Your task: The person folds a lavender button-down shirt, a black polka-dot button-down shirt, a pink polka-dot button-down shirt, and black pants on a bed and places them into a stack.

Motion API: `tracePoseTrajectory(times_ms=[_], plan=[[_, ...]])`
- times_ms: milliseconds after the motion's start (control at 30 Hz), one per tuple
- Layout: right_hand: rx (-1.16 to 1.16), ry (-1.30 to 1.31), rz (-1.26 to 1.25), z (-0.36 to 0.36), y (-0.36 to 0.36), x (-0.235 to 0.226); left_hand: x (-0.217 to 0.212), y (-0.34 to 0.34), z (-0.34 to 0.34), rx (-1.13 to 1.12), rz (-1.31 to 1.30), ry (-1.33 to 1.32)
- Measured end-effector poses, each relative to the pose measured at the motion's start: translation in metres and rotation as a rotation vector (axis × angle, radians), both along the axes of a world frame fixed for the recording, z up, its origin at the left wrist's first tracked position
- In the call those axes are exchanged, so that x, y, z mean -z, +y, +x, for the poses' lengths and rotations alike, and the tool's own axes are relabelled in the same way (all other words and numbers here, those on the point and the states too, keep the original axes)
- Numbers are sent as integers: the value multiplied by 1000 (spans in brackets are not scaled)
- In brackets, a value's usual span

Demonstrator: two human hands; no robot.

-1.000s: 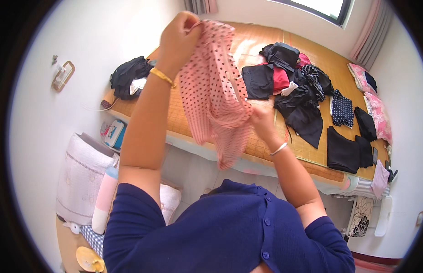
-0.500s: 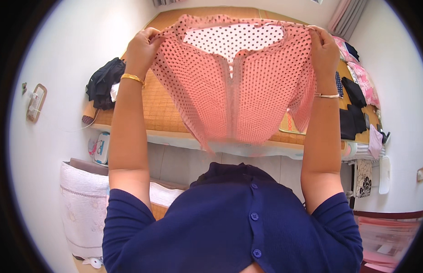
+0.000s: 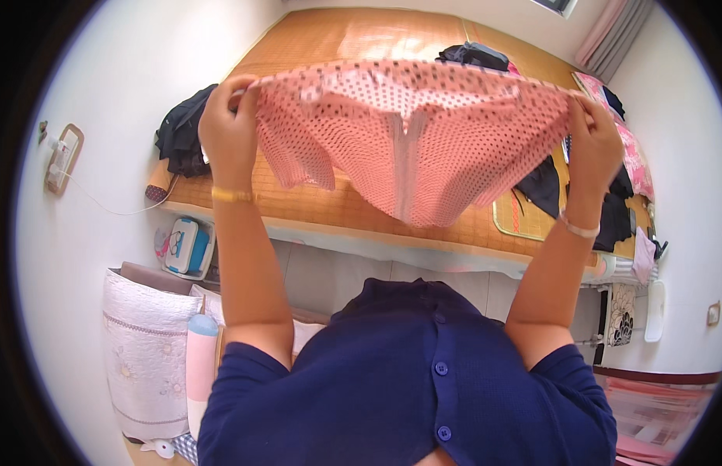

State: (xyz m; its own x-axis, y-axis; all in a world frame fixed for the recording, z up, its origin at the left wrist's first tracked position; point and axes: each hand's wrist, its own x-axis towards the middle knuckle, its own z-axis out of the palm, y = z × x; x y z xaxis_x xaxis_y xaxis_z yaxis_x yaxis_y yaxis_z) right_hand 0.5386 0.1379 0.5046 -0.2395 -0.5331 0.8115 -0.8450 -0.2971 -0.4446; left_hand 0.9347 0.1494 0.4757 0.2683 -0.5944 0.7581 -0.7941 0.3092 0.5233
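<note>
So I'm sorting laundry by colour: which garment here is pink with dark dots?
The pink dotted blouse, stretched between left hand and right hand; the clothes on the bed are mostly dark.

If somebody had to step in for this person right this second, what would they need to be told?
Left hand: gripping one top corner of the pink dotted garment.
Right hand: gripping the other top corner.
Garment: held up, spread wide, hanging free over the mat-covered bed.
Dark clothes lie on the bed at left, more at right.
Done: garment opened out.
Left: it is not folded or laid down.
</note>
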Motion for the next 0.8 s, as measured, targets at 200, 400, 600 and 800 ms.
tracePoseTrajectory(times_ms=[200,400,600,800], plan=[[-224,-335,-54,42,3,-15,24,4,28,283,-246,640],[-377,-438,-358,110,-100,9,20,-72,66,9,-495,402],[-341,-292,113,156,-278,86,82,-258,127,-21,-104,256],[-329,-244,315,216,-483,230,199,-460,193,-95,157,120]])
